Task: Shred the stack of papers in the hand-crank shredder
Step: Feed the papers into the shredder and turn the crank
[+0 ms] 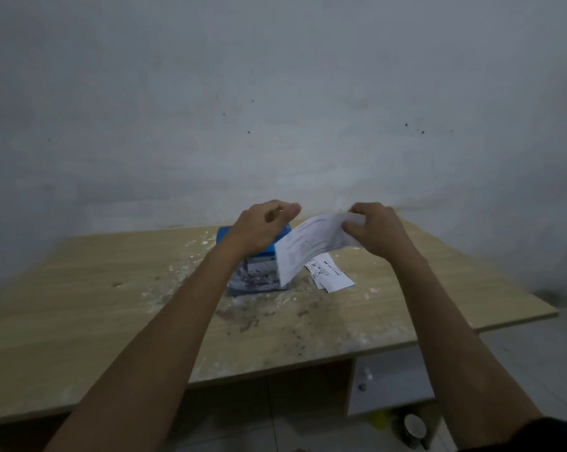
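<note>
Forearms reach over tabletop (pixel 80 321); right hand (pixel 378 231) pinches sheet (pixel 311 246) w/ lower end at shredder (pixel 256 272), clear bin holding shreds; left hand (pixel 262 228) curled on its top, grip unclear.

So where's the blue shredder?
The shredder stands mid-table, partly hidden behind the left hand, with loose papers lying just to its right.
</note>
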Available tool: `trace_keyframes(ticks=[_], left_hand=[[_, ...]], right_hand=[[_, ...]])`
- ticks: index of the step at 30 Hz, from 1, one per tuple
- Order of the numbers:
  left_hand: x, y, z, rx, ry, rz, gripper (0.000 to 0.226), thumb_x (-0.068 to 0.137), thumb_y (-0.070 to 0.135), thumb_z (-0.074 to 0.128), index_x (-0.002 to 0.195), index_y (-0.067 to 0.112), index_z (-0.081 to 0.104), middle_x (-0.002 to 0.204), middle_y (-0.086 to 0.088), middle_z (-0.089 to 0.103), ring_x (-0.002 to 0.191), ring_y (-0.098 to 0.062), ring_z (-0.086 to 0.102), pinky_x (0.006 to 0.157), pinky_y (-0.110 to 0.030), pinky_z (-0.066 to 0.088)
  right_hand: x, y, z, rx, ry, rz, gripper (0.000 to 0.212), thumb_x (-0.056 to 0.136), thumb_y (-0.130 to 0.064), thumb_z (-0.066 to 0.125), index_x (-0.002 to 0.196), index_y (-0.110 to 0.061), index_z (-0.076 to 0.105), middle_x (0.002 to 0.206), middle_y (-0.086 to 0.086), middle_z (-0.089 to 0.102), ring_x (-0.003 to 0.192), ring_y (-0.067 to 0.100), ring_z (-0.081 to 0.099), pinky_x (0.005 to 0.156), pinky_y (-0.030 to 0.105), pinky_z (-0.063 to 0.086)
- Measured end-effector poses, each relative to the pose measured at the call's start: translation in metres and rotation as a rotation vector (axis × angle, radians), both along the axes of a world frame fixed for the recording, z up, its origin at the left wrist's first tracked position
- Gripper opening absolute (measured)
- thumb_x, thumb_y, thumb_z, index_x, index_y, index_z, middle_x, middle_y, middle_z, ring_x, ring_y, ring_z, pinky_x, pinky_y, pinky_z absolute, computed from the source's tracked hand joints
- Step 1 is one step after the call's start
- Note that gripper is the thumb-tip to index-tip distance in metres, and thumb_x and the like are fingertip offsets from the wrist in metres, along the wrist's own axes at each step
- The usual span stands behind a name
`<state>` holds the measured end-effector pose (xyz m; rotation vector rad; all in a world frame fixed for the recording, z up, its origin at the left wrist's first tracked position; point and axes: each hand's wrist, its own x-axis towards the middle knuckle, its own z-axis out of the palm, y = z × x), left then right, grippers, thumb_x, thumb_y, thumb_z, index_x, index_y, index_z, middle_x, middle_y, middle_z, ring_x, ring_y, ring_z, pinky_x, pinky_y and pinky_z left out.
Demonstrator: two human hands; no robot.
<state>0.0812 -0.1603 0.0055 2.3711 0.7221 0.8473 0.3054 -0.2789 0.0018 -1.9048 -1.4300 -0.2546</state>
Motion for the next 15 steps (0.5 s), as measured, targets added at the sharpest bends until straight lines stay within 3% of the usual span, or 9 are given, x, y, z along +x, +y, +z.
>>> trace_keyframes(ticks=[2, 4, 8, 10, 12, 15], left_hand=[[0.002, -0.003, 0.009, -0.025, 0.025, 0.001, 0.068, 0.084, 0.077, 0.049, 0.123, 0.024, 0.066, 0.115, 0.009, 0.066, 0.098, -0.008, 0.062, 0.074, -0.024, 0.046], [0.002, -0.001, 0.014, -0.017, 0.057, -0.024, 0.054, 0.086, 0.068, 0.06, 0.115, 0.024, 0.069, 0.106, 0.004, 0.07, 0.092, -0.014, 0.065, 0.073, -0.032, 0.05], [-0.005, 0.007, 0.016, -0.017, 0.111, 0.042, 0.035, 0.097, 0.044, 0.062, 0.095, 0.01, 0.072, 0.084, -0.014, 0.068, 0.068, -0.024, 0.057, 0.06, -0.033, 0.038], [-0.012, 0.008, 0.017, -0.057, 0.075, 0.079, 0.039, 0.099, 0.04, 0.058, 0.092, 0.003, 0.071, 0.084, -0.019, 0.068, 0.065, -0.023, 0.055, 0.061, -0.032, 0.036], [-0.02, 0.008, 0.019, -0.131, -0.029, 0.096, 0.038, 0.1, 0.04, 0.057, 0.093, 0.006, 0.072, 0.085, -0.01, 0.072, 0.068, -0.021, 0.063, 0.062, -0.031, 0.043], [-0.026, 0.012, 0.022, -0.248, -0.185, 0.126, 0.032, 0.099, 0.04, 0.059, 0.092, 0.012, 0.071, 0.086, -0.001, 0.073, 0.073, -0.019, 0.069, 0.064, -0.029, 0.049]], right_hand=[[-0.013, 0.0, 0.02, -0.006, -0.044, 0.076, 0.008, 0.082, -0.025, 0.065, 0.085, -0.018, 0.068, 0.074, 0.004, 0.059, 0.071, 0.025, 0.053, 0.06, 0.03, 0.038], [-0.022, 0.003, 0.036, -0.004, -0.087, 0.148, 0.008, 0.084, -0.027, 0.064, 0.088, -0.02, 0.067, 0.075, 0.003, 0.061, 0.071, 0.023, 0.054, 0.061, 0.032, 0.041], [-0.038, 0.015, 0.057, 0.039, -0.08, 0.247, 0.019, 0.089, -0.031, 0.064, 0.074, -0.02, 0.057, 0.065, 0.001, 0.055, 0.058, 0.015, 0.046, 0.056, 0.031, 0.035], [-0.044, 0.022, 0.061, 0.127, 0.023, 0.257, 0.018, 0.088, -0.035, 0.066, 0.078, -0.025, 0.056, 0.067, -0.006, 0.055, 0.06, 0.01, 0.049, 0.054, 0.029, 0.036], [-0.051, 0.029, 0.06, 0.185, 0.162, 0.255, 0.022, 0.086, -0.04, 0.069, 0.098, -0.024, 0.061, 0.082, -0.006, 0.063, 0.071, 0.01, 0.058, 0.058, 0.026, 0.043], [-0.062, 0.041, 0.051, 0.084, 0.42, 0.352, 0.033, 0.088, -0.037, 0.069, 0.11, -0.013, 0.06, 0.091, 0.001, 0.07, 0.075, 0.014, 0.066, 0.063, 0.026, 0.047]])
